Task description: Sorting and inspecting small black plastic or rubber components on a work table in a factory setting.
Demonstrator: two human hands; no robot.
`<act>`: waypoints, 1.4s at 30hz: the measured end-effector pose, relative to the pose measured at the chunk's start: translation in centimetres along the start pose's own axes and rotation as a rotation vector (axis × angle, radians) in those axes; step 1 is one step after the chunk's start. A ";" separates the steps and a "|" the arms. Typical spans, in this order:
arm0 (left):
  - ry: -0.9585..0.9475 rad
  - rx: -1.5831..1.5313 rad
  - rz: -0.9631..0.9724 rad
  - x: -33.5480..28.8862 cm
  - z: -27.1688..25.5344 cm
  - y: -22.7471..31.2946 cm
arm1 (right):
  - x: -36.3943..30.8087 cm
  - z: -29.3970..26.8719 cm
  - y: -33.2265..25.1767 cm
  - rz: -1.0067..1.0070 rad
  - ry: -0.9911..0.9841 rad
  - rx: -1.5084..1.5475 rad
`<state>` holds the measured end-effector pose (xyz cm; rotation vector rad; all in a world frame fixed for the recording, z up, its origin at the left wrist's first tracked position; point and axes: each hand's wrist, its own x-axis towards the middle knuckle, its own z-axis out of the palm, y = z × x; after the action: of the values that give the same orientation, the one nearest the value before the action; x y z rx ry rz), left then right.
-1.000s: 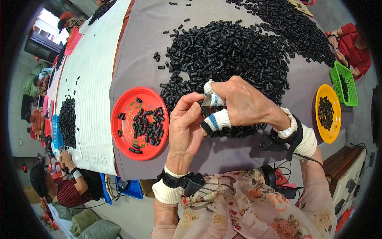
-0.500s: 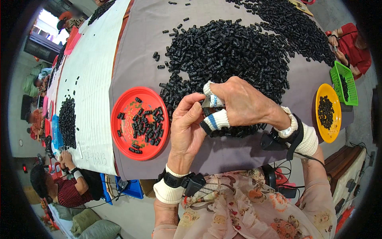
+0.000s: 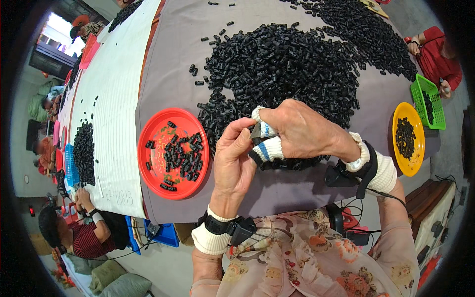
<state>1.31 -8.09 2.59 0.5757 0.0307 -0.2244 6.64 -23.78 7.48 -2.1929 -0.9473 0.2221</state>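
Observation:
My left hand [image 3: 234,161] is closed, thumb and forefinger pinched at a small black plastic part that the fingers mostly hide. Against it, my right hand [image 3: 304,129] is curled round a thin grey blade [image 3: 256,131], whose flat tip shows by the left fingertips. White fabric sleeves, one with a blue stripe, cover the right thumb and a finger. Just beyond both hands spreads a big heap of small black plastic parts [image 3: 282,69]. Left of my left hand, a red plate [image 3: 152,183] holds several of the same parts.
A yellow plate [image 3: 418,148] and a green basket [image 3: 440,106], both with black parts, stand at the right. A second heap [image 3: 366,37] lies at the far right, near a person in red [image 3: 440,54]. At left, another person [image 3: 84,232] sits by a white-covered table [image 3: 111,119].
My hands stay together, shifting only slightly. At the far right, the person in red has drawn their hands apart, one now beside the green basket.

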 end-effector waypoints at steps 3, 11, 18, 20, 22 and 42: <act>-0.038 -0.039 -0.008 0.1 0.0 0.2 | 0.1 0.0 0.1 -0.055 0.039 0.067; -0.056 0.085 0.037 0.4 -0.2 0.5 | 0.0 -1.0 -0.3 -0.015 0.039 0.040; -0.004 0.155 0.016 0.3 0.2 0.8 | 0.1 -1.1 -0.3 -0.013 0.016 0.006; 0.018 0.159 0.019 0.4 0.4 0.7 | 0.2 -1.2 -0.5 0.011 -0.014 -0.017; 0.006 0.157 0.018 0.4 0.3 0.8 | 0.3 -1.2 -0.5 0.005 -0.003 -0.006; 0.085 0.267 0.111 0.2 0.9 0.9 | 0.2 -0.7 -0.4 0.010 -0.005 0.001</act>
<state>1.67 -7.86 3.84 0.8507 0.0514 -0.0965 6.82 -23.84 8.25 -2.1975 -0.9393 0.2329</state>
